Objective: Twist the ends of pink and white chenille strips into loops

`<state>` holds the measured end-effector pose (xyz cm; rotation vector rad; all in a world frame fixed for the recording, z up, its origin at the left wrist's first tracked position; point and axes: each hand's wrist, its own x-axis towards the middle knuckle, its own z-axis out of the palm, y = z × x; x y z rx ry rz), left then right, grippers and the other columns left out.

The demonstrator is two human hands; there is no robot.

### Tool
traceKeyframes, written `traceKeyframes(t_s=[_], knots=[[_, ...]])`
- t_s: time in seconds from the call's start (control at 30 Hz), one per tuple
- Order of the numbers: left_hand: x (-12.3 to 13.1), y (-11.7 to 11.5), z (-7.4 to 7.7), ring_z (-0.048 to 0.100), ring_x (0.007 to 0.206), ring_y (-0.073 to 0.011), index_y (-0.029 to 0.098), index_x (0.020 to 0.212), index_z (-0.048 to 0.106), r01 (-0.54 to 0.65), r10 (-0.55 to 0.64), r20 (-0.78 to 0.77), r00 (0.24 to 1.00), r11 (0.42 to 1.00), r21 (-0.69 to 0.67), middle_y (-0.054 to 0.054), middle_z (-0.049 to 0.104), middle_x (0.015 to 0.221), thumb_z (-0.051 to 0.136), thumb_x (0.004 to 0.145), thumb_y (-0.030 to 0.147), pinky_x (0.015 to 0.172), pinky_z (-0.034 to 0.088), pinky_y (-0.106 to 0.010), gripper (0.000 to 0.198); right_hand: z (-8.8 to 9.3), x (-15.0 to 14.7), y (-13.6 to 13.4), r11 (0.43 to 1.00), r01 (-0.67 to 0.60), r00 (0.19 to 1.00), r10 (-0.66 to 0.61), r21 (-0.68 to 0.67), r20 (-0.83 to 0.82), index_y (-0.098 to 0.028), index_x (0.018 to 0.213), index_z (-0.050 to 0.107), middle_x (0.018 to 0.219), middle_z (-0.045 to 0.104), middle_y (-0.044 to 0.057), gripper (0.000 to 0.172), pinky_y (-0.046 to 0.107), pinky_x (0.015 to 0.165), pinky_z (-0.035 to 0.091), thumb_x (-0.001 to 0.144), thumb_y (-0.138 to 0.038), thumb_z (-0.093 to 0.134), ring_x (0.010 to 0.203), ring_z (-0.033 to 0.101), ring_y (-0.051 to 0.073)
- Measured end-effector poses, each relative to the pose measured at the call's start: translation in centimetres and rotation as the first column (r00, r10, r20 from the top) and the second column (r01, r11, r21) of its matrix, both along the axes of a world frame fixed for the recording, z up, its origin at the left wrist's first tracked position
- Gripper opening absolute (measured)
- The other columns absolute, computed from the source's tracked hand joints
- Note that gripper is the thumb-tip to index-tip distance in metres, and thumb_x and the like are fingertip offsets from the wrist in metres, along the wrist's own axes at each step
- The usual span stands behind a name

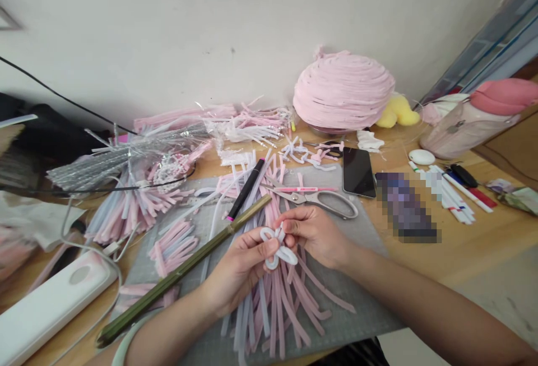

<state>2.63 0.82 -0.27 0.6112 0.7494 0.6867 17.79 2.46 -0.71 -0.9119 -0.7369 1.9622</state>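
Both my hands meet over a grey cutting mat (361, 310). My left hand (241, 268) and my right hand (313, 234) pinch a white pipe cleaner (277, 247) bent into small loops like a flower. Fingers of both hands are closed on it. Under my hands lies a spread of pink and white pipe cleaner pieces (279, 304). A long green stick (180, 273) runs diagonally past my left hand. Silver scissors (323, 199) lie just beyond my right hand, and a black marker (246, 189) lies beside them.
A pink wound dome (342, 90) stands at the back by the wall. A black phone (358, 171), several pens (456, 192) and a pink-lidded jar (474, 119) are to the right. Bundled silver and pink pipe cleaners (126, 158) and a white box (46, 304) sit at left.
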Motion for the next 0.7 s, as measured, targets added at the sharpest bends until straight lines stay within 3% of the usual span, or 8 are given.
traceKeyframes(t_s=[0.13,0.23,0.33,0.43,0.53,0.6,0.7], knots=[[0.0,0.1,-0.1,0.043,0.058,-0.0069,0.013,0.074,0.066,-0.017,0.023,-0.077,0.997,0.996,0.086,-0.003,0.06,0.069,0.067,0.07,0.029,0.057,0.034,-0.019,0.016,-0.1,0.1,0.0,0.998,-0.005,0.999,0.002,0.055,0.041,-0.014,0.071,0.069,0.048,0.057,-0.003,0.02,0.018,0.044,0.04,0.059,-0.03,0.074,0.043,0.049,0.006],[0.0,0.3,-0.3,0.043,0.056,-0.0084,0.014,0.067,0.064,-0.068,0.101,-0.168,0.981,0.979,0.191,-0.002,0.058,0.064,0.066,0.07,0.03,0.056,0.034,-0.02,0.017,0.1,0.4,0.2,0.986,-0.016,0.977,-0.02,0.168,0.214,-0.016,0.078,0.069,0.06,0.063,-0.002,0.019,0.02,0.049,0.042,0.066,-0.03,0.069,0.049,0.051,0.007],[0.1,0.4,-0.5,0.046,0.06,-0.0115,0.014,0.064,0.062,-0.064,0.155,-0.266,0.951,0.945,0.322,-0.002,0.058,0.063,0.063,0.072,0.031,0.061,0.037,-0.023,0.019,0.5,0.7,0.3,0.942,-0.079,0.882,-0.086,0.327,0.463,-0.014,0.078,0.069,0.068,0.066,0.001,0.017,0.021,0.055,0.042,0.071,-0.028,0.063,0.058,0.055,0.01],[0.1,0.4,-0.5,0.048,0.064,-0.0123,0.015,0.065,0.061,-0.024,0.201,-0.357,0.912,0.896,0.443,-0.001,0.057,0.063,0.061,0.073,0.031,0.064,0.038,-0.022,0.018,1.0,0.9,0.2,0.875,-0.149,0.769,-0.192,0.462,0.61,-0.014,0.078,0.069,0.071,0.067,0.002,0.016,0.021,0.055,0.042,0.074,-0.025,0.058,0.061,0.057,0.012],[0.2,0.4,-0.3,0.049,0.061,-0.0112,0.016,0.067,0.061,0.015,0.217,-0.414,0.884,0.871,0.49,0.001,0.056,0.062,0.06,0.074,0.031,0.061,0.038,-0.021,0.017,1.2,1.0,-0.1,0.771,-0.257,0.649,-0.308,0.582,0.696,-0.014,0.074,0.069,0.065,0.065,0.002,0.016,0.02,0.053,0.041,0.077,-0.02,0.054,0.059,0.056,0.011],[0.3,0.3,-0.1,0.051,0.055,-0.011,0.016,0.068,0.06,0.034,0.179,-0.42,0.89,0.891,0.452,0.001,0.057,0.06,0.059,0.075,0.034,0.056,0.039,-0.021,0.018,1.1,1.0,-0.4,0.676,-0.335,0.576,-0.404,0.656,0.711,-0.015,0.073,0.068,0.065,0.064,0.002,0.018,0.021,0.056,0.042,0.079,-0.017,0.051,0.059,0.056,0.011],[0.4,0.2,0.0,0.05,0.043,-0.0106,0.017,0.067,0.056,0.073,0.076,-0.397,0.915,0.935,0.348,0.002,0.058,0.054,0.057,0.075,0.038,0.046,0.038,-0.022,0.022,0.5,1.0,-0.7,0.469,-0.453,0.51,-0.561,0.758,0.652,-0.015,0.076,0.066,0.073,0.066,0.006,0.021,0.024,0.064,0.046,0.082,-0.016,0.046,0.068,0.059,0.013]])
